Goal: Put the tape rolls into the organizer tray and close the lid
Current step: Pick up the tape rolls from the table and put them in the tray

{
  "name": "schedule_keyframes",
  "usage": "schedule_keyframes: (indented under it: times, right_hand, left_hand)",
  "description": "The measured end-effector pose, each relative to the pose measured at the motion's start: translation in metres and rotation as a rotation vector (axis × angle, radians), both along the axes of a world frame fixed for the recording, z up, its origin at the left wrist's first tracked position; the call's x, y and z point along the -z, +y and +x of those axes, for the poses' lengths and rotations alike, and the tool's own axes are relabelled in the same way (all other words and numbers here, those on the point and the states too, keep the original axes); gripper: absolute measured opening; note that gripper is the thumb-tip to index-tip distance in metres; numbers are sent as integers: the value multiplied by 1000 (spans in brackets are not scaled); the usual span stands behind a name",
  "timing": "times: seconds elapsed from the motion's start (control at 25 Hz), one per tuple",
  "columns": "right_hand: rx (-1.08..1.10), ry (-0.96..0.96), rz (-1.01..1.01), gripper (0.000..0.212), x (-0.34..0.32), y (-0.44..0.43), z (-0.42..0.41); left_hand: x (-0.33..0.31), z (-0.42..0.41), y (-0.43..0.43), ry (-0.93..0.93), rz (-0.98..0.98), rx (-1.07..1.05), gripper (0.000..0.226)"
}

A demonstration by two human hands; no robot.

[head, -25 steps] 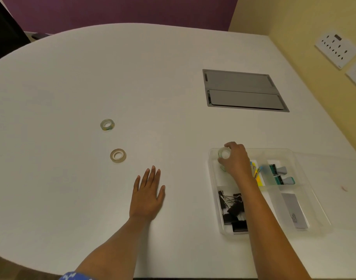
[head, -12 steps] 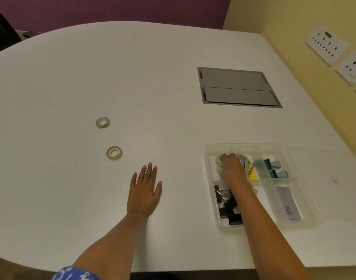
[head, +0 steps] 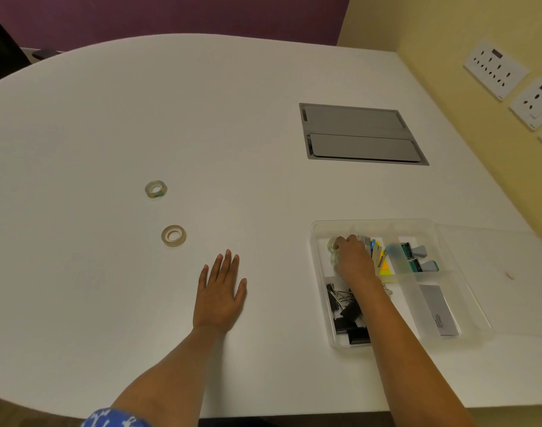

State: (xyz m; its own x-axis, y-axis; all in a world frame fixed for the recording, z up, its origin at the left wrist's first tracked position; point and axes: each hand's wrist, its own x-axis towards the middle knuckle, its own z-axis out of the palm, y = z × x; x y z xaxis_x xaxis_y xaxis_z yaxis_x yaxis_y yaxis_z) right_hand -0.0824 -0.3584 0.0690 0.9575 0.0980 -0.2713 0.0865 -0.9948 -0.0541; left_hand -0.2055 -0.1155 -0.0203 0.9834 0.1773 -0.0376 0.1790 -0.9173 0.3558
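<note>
A clear organizer tray [head: 417, 224] sits on the white table at the right, its clear lid [head: 509, 282] lying open flat to the right. My right hand [head: 354, 260] reaches into the tray's far-left compartment, fingers closed on a clear tape roll [head: 332, 246] that is down inside it, partly hidden by the hand. Two more tape rolls lie on the table to the left: a clear one [head: 156, 189] farther away and a tan one [head: 173, 236] nearer. My left hand [head: 220, 291] rests flat on the table, fingers apart, just right of the tan roll.
The tray holds black binder clips [head: 348, 318], coloured sticky tabs [head: 377, 257], teal clips [head: 417, 257] and a grey card [head: 439, 309]. A grey cable hatch [head: 362, 134] is set into the table behind it. A yellow wall with sockets [head: 497, 69] runs along the right.
My right hand has lowered the clear tape roll from above the tray's far rim down into the far-left compartment. My left hand has stayed flat on the table.
</note>
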Motion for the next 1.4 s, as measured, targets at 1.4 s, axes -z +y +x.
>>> schedule_keyframes:
  times: [1.4]
  right_hand:
    - [-302, 29, 345, 53, 13, 282, -30]
  left_hand:
    - [2, -37, 140, -55, 39, -103, 63]
